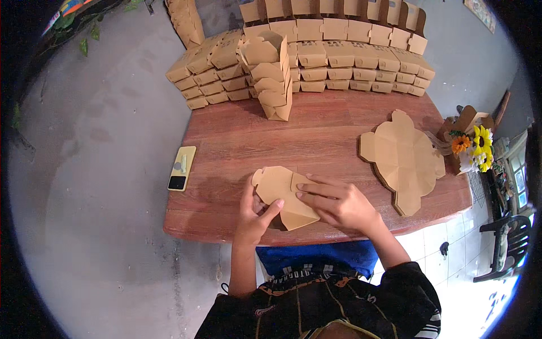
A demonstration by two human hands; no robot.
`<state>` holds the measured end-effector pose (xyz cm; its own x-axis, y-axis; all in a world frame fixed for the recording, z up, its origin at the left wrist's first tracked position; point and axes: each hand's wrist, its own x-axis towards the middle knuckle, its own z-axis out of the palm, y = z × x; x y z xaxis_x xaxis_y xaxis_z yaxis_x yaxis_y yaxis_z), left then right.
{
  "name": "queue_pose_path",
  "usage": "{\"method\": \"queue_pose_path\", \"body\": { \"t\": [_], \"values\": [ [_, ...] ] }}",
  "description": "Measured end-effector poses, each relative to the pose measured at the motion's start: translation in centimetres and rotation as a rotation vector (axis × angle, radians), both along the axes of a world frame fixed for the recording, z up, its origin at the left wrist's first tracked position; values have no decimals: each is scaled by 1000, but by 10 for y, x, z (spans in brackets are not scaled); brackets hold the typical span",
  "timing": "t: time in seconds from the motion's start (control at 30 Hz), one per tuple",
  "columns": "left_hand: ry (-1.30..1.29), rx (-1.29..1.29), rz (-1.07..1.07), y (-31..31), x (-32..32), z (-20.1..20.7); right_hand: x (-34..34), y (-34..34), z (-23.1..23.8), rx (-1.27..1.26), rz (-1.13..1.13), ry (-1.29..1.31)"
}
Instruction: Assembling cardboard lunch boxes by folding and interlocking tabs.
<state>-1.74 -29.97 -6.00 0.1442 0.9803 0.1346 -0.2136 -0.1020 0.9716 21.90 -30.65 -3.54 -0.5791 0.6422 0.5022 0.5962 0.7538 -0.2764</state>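
A partly folded brown cardboard box (276, 186) is held over the near edge of the table, with its flaps bent upward. My left hand (253, 214) grips its left side, the thumb on the front panel and the fingers behind. My right hand (340, 204) presses its fingers on the right panel, holding that side. To the right lies a stack of flat, die-cut cardboard blanks (402, 155) with scored lines. Beyond my hands stands a nested stack of open, folded cardboard boxes (274, 85).
Rows of closed brown boxes (339, 55) are piled along the table's far edge. A yellow phone (182, 168) lies at the left edge of the reddish wood table (322, 135). Artificial flowers (480, 142) stand at the right edge. A dark chair (508, 243) is on the floor beyond.
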Motion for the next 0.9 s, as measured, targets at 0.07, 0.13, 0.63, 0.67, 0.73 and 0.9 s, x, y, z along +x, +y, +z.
{"method": "queue_pose_path", "body": {
  "t": [0.07, 0.13, 0.63, 0.67, 0.73, 0.9],
  "values": [
    [-11, -17, 3, 0, 0, -3, -1, -4, 0, -47, 55, 86],
    [-23, -30, 10, 0, 1, -5, -3, -6, -3, -108, 100, 169],
    [-165, -59, -23, -8, 18, -5, -40, -12, -38, -163, -303, 826],
    [-113, -20, -20, -8, 18, -4, -40, -10, -39, -210, -295, 868],
    [-62, 23, -19, -9, 17, -1, -41, -8, -40, -253, -286, 910],
    [92, 154, 27, -11, 16, 3, -45, -10, -43, -197, -354, 943]
  ]
}}
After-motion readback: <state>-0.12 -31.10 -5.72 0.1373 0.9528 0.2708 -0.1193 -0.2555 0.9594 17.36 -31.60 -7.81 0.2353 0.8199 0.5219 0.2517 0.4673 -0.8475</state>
